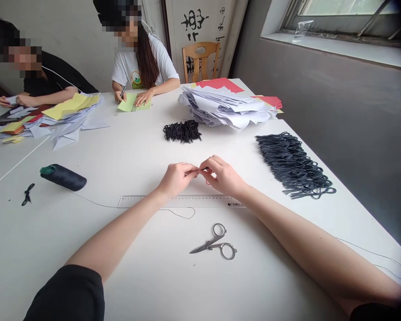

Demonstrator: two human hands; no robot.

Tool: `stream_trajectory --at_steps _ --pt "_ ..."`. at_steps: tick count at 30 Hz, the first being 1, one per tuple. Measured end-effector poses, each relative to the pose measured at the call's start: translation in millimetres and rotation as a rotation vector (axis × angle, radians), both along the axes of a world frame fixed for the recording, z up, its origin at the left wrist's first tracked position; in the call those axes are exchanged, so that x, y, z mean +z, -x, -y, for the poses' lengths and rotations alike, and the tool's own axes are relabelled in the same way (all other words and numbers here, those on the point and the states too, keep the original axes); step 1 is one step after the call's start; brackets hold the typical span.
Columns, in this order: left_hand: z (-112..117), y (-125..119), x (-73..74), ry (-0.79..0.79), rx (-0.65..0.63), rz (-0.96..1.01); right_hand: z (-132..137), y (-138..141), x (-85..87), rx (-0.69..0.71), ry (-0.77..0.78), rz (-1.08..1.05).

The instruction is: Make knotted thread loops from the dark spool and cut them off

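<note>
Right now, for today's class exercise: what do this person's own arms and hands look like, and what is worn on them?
The left arm and right arm are bare below black sleeves; the left hand and right hand are bare too. No glove, watch, ring, cable or marking shows.

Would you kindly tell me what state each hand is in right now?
Left hand: closed, pinching a tiny unclear item.
Right hand: closed, pinching it too.
</note>
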State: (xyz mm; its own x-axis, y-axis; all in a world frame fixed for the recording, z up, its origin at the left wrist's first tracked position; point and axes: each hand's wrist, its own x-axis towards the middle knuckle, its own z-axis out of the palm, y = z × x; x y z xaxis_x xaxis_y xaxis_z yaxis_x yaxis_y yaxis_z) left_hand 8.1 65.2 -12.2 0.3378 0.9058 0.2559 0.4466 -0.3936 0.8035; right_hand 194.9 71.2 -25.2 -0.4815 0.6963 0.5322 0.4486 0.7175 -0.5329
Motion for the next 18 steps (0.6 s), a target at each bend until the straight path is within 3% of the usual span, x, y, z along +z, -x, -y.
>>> stream_trajectory --at_steps 7,14,18 --pt "-9 2 -2.4 0.280 -0.074 0.236 -4 -6 4.1 0.037 0.255 -0.066" --pt "-10 1 -3.8 0.365 -0.097 0.317 -3 -6 4.2 0.063 0.532 -0.161" --pt "-9 0 -5.0 0.314 -0.012 0.285 -2 -5 6.9 0.079 0.553 -0.174"
